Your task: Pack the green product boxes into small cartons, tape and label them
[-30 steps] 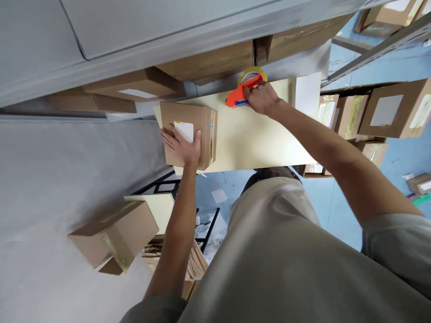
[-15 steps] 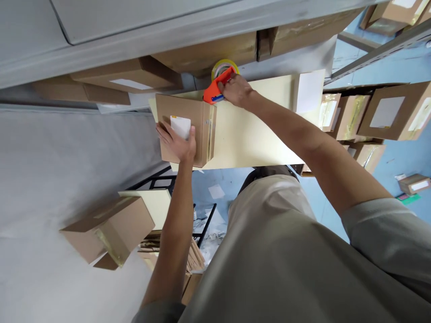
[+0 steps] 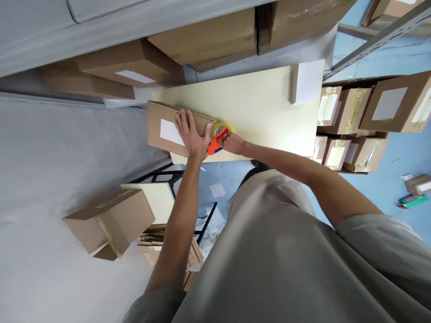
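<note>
A brown cardboard box [image 3: 155,128] with a white label [image 3: 172,131] lies at the left end of the pale tabletop [image 3: 262,107]. My left hand [image 3: 194,134] rests on top of it, fingers spread, partly over the label. Closed around the handle of an orange tape dispenser [image 3: 215,146], my right hand [image 3: 233,142] is just right of the box. The dispenser carries a roll of yellow-edged tape [image 3: 222,128] and sits against or very near the box's right end. Whether tape is stuck to the box there, I cannot tell.
A white flat-topped block [image 3: 309,83] lies at the table's right end. Large cartons [image 3: 208,40] line the shelf behind. Labelled boxes [image 3: 362,107] are stacked at the right. An open carton [image 3: 114,220] and folded cardboard [image 3: 151,244] stand at lower left.
The dispenser in my right hand has come from the box's far right corner towards me, down to its near right end. The box has turned, and my left hand has shifted right on it.
</note>
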The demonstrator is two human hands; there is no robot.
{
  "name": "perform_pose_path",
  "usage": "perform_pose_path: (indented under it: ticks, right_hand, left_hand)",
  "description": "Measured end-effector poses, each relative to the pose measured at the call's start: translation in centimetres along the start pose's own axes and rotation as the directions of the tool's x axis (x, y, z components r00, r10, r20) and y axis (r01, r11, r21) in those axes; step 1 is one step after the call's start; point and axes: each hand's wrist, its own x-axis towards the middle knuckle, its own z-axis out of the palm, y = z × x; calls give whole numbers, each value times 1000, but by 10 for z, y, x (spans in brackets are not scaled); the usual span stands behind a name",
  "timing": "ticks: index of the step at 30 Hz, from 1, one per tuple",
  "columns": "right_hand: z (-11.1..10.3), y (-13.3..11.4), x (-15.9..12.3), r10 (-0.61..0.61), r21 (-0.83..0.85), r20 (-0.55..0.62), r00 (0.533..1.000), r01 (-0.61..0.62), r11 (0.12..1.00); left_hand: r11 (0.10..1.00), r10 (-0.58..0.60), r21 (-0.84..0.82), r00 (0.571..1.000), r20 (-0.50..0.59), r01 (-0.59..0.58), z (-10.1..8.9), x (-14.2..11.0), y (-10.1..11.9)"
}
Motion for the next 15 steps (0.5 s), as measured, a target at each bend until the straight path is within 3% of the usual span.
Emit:
perform_pose_path:
  ticks: [3, 6, 11, 15]
  right_hand:
    - [10, -14, -5, 106, -125, -89, 990, -117, 985]
    - [15, -7, -26, 68, -155, -82, 994, -80, 985]
    - [21, 28, -74, 46, -207, -54, 997, -56, 977]
    - [7, 70, -92, 127, -221, -79, 989, -141, 965]
  left_hand:
    - [999, 22, -31, 999, 29, -22, -1, -13, 10]
    - [998, 28, -54, 999, 25, -26, 0, -17, 11]
    - [998, -10, -69, 1000, -29, 7, 16, -24, 11]
    - [996, -5, -91, 1000, -12, 4, 24, -33, 17]
